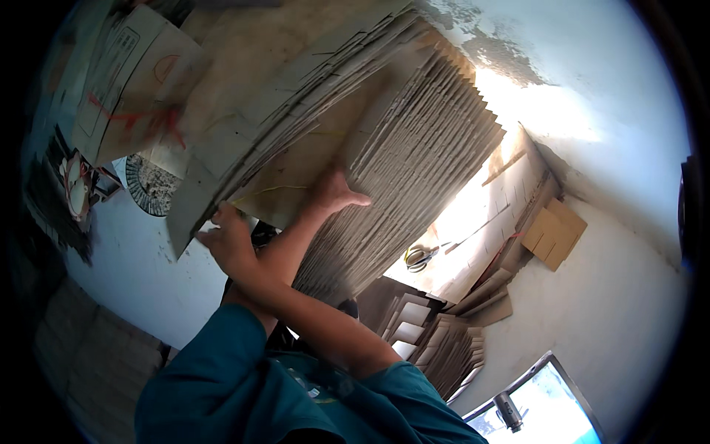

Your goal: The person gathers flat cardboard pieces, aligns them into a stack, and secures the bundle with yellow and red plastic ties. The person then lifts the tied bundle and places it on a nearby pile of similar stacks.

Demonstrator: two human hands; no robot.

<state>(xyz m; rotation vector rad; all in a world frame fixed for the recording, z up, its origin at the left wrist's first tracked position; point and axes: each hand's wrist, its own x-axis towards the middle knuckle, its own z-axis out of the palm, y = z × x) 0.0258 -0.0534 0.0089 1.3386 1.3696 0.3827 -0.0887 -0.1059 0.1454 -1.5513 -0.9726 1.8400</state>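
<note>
My forearms cross, the right one over the left. A thick bundle of flat cardboard sheets (414, 163) stands before me, its many edges facing right. My left hand (334, 196) rests against the bundle's near left side, thumb stretched out over the edges; its other fingers are partly hidden. Further left, my right hand (231, 240) is closed on the lower corner of a second group of cardboard sheets (251, 140), which leans away to the left. Between the two groups is a gap, with a thin yellow string (270, 190) running across it from near my right hand.
Scissors (418, 257) lie on a bright surface to the right. More cardboard pieces (447, 351) are stacked below them, and a folded piece (553, 233) is by the wall. A cardboard box (137, 81) with red marks stands at the upper left. A screen (551, 411) is lower right.
</note>
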